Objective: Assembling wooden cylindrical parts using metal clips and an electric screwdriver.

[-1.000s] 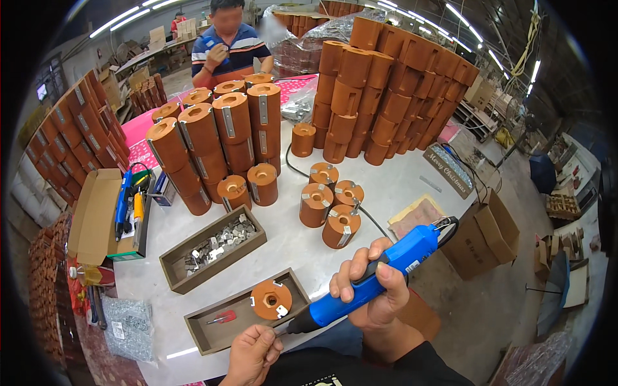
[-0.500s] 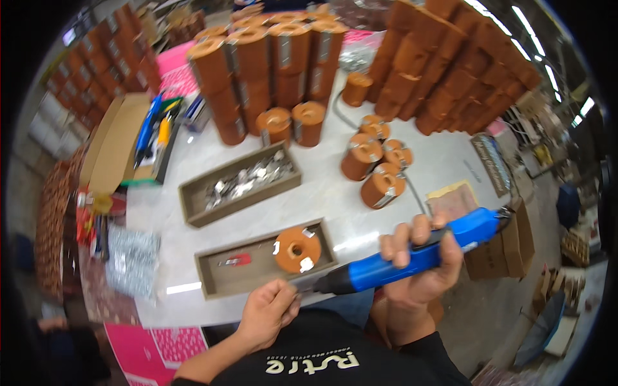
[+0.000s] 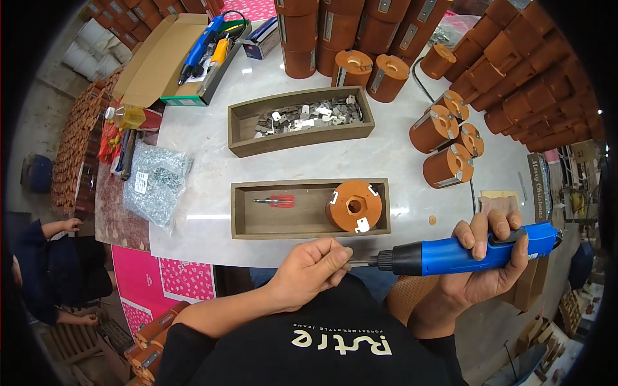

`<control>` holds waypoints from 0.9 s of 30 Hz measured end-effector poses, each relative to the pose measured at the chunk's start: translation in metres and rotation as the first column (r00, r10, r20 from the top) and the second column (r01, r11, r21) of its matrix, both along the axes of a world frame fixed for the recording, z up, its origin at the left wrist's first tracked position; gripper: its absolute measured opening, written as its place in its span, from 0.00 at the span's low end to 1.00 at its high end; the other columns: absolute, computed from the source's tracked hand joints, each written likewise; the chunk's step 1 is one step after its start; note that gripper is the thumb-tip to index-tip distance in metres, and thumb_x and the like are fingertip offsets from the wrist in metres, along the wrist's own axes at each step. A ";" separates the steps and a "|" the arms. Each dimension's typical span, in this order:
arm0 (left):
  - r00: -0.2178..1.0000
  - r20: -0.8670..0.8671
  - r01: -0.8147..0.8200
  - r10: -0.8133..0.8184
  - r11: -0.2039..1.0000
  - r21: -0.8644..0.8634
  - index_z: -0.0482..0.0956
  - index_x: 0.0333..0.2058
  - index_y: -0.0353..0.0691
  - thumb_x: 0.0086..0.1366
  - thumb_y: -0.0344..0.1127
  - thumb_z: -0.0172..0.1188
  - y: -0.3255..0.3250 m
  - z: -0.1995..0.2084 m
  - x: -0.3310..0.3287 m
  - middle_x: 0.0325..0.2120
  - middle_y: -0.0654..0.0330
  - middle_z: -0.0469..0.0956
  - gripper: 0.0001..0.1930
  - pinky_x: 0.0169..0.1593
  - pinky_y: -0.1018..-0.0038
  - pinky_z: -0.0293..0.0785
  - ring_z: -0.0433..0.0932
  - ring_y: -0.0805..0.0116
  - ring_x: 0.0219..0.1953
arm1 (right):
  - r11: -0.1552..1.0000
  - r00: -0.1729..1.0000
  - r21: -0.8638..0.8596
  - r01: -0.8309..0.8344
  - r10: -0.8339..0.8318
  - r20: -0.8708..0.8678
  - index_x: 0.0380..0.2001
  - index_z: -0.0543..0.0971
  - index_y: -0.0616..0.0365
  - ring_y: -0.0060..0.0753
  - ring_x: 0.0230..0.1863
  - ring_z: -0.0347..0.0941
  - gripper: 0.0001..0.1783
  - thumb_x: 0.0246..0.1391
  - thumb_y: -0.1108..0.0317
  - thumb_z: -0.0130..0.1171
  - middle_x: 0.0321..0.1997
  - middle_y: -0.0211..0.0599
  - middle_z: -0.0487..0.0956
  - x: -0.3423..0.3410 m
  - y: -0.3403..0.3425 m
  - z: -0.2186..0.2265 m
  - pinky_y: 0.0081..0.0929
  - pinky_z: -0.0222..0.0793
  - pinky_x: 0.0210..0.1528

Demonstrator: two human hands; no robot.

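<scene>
A blue electric screwdriver (image 3: 444, 256) with a black nose lies level in my right hand (image 3: 473, 286), whose fingers wrap round its body. My left hand (image 3: 309, 270) pinches the thin metal bit (image 3: 365, 261) near its tip; whether a screw is also between those fingers is hidden. Just beyond both hands is a shallow wooden tray (image 3: 257, 223). In its right end stands a round orange-brown piece (image 3: 371, 207) with a central hole and white metal clips on its rim. A small screwdriver with a red handle (image 3: 282, 201) lies at the tray's left.
A second wooden tray (image 3: 248, 147) behind holds many metal clips. Orange-brown cylinders (image 3: 435, 130) stand to the right, with tall stacks (image 3: 380, 19) at the back. A bag of screws (image 3: 154, 186) and an open cardboard box (image 3: 145, 58) are on the left, beyond a seated person (image 3: 61, 264).
The view has swung, so the table appears shifted and more level. The electric screwdriver has turned from a slant to nearly level; both hands keep their hold on it.
</scene>
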State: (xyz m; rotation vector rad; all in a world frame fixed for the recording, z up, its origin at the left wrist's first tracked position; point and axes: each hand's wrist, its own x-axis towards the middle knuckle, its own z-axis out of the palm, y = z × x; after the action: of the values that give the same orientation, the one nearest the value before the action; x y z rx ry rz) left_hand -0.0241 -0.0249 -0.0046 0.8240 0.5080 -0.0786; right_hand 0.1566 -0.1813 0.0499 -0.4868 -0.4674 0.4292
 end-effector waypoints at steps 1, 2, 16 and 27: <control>1.000 -0.003 0.007 -0.007 1.000 0.003 0.69 0.31 0.42 0.74 0.40 0.50 0.000 0.000 0.000 0.19 0.65 0.67 0.12 0.21 0.84 0.52 0.58 0.80 0.19 | 1.000 1.000 -0.011 0.010 -0.010 -0.005 0.48 0.68 0.54 0.32 0.28 0.72 0.14 0.67 0.58 0.47 0.36 0.37 0.75 0.000 0.002 -0.001 0.38 0.70 0.38; 1.000 0.009 0.001 -0.001 1.000 -0.019 0.68 0.30 0.42 0.74 0.40 0.50 0.001 -0.002 0.001 0.18 0.66 0.66 0.12 0.21 0.83 0.52 0.58 0.81 0.19 | 1.000 1.000 -0.022 0.021 -0.021 -0.011 0.48 0.67 0.54 0.31 0.28 0.72 0.14 0.67 0.58 0.46 0.36 0.37 0.75 0.000 0.004 -0.002 0.38 0.71 0.38; 0.991 0.064 -0.123 0.118 0.990 0.064 0.72 0.28 0.38 0.73 0.41 0.52 -0.005 -0.009 0.003 0.20 0.68 0.69 0.15 0.25 0.83 0.60 0.61 0.84 0.21 | 0.999 0.999 0.003 0.034 -0.034 0.015 0.49 0.67 0.53 0.26 0.26 0.70 0.13 0.68 0.58 0.45 0.37 0.35 0.74 0.001 0.019 -0.010 0.32 0.71 0.33; 0.941 0.275 -0.327 0.198 0.741 0.587 0.79 0.39 0.38 0.69 0.41 0.59 0.000 -0.021 0.006 0.18 0.70 0.67 0.11 0.24 0.80 0.63 0.64 0.82 0.21 | 0.998 0.998 -0.011 0.065 -0.065 0.018 0.47 0.69 0.55 0.26 0.26 0.69 0.13 0.67 0.59 0.46 0.38 0.37 0.75 0.008 0.014 -0.003 0.31 0.70 0.33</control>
State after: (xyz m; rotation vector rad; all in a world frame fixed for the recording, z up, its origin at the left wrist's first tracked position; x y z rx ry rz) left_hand -0.0177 -0.0252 -0.0256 1.3917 0.4610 0.4636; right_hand 0.1641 -0.1671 0.0469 -0.5157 -0.4646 0.3656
